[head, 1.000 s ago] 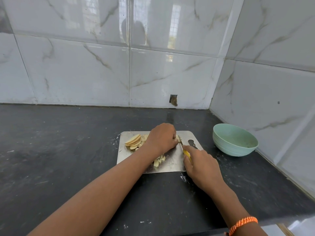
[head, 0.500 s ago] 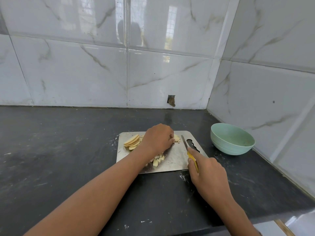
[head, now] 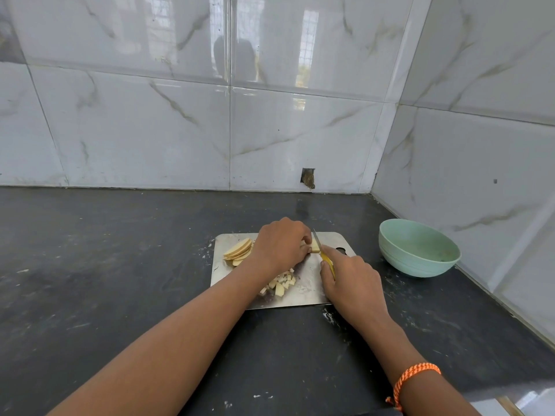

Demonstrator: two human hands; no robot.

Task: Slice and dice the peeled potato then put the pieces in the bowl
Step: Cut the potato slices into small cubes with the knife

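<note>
A steel cutting board (head: 303,291) lies on the dark counter. A fan of potato slices (head: 238,252) sits at its far left, and a heap of diced pieces (head: 280,283) lies near its front edge. My left hand (head: 282,244) holds a small stack of potato strips (head: 314,247) down with curled fingers. My right hand (head: 351,283) grips a yellow-handled knife (head: 322,253), its blade against the right end of the strips. The pale green bowl (head: 417,247) stands to the right of the board, with no potato visible in it.
Tiled walls close the counter (head: 120,265) at the back and on the right, right behind the bowl. A small hole (head: 308,177) shows in the back wall. The counter's front edge runs near my right wrist.
My right hand has brought the knife forward and left, from beside the strips onto their end. My left hand has stayed on the strips.
</note>
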